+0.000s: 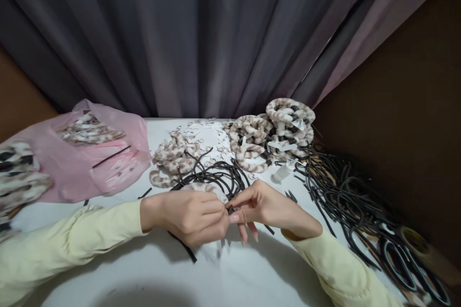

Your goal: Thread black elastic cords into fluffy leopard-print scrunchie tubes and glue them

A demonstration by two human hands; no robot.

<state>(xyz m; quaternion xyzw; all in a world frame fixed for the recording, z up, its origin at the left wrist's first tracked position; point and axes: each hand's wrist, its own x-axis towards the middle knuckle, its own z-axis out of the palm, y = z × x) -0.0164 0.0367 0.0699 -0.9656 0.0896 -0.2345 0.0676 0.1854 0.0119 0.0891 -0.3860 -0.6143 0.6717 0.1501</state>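
My left hand (190,216) is closed around a black plastic headband (183,245) partly covered in spotted cream-and-brown fuzzy fabric (205,187). My right hand (264,206) meets it at the fingertips, thumb and forefinger pinched on the band's end, the other fingers hanging loose. Both hands hover just above the white table (223,273), near its front middle. Both sleeves are pale yellow.
A heap of bare black headbands (212,175) lies just behind the hands. More black bands (345,192) spread along the right. Finished fuzzy bands (273,129) are stacked at the back, several more (173,153) to their left. A pink plastic bag (90,158) sits at left. A small clear bottle (283,172) lies nearby.
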